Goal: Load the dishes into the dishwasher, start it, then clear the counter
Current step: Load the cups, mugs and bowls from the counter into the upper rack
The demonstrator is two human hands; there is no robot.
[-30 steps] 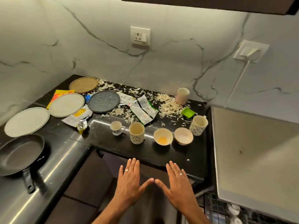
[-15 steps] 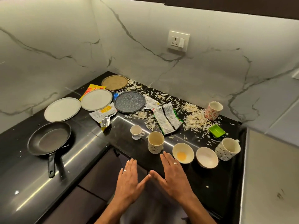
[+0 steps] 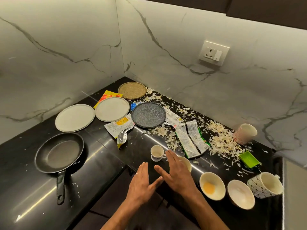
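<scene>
My left hand (image 3: 142, 184) and my right hand (image 3: 177, 173) hover flat, fingers straight, over the front of the black counter (image 3: 103, 151), holding nothing. My right hand partly covers a spotted mug (image 3: 186, 163), and its fingertips are close to a small white cup (image 3: 157, 153). To the right stand a bowl with yellow residue (image 3: 212, 185), a pale bowl (image 3: 240, 194) and a spotted mug (image 3: 265, 185). Two white plates (image 3: 75, 117) (image 3: 112, 109), a dark speckled plate (image 3: 148, 115), a tan plate (image 3: 132, 90) and a black frying pan (image 3: 59, 153) lie to the left.
Torn wrappers (image 3: 191, 140) and scattered white scraps (image 3: 221, 141) litter the counter. A patterned cup (image 3: 245, 133) and a small green container (image 3: 249, 159) sit near the marble wall. A wall socket (image 3: 214, 53) is above. Dark cabinet fronts are below the counter edge.
The view has swung left, dropping the dishwasher out of frame. Both hands have moved forward over the counter, the right one now reaching over the spotted mug towards the small cup.
</scene>
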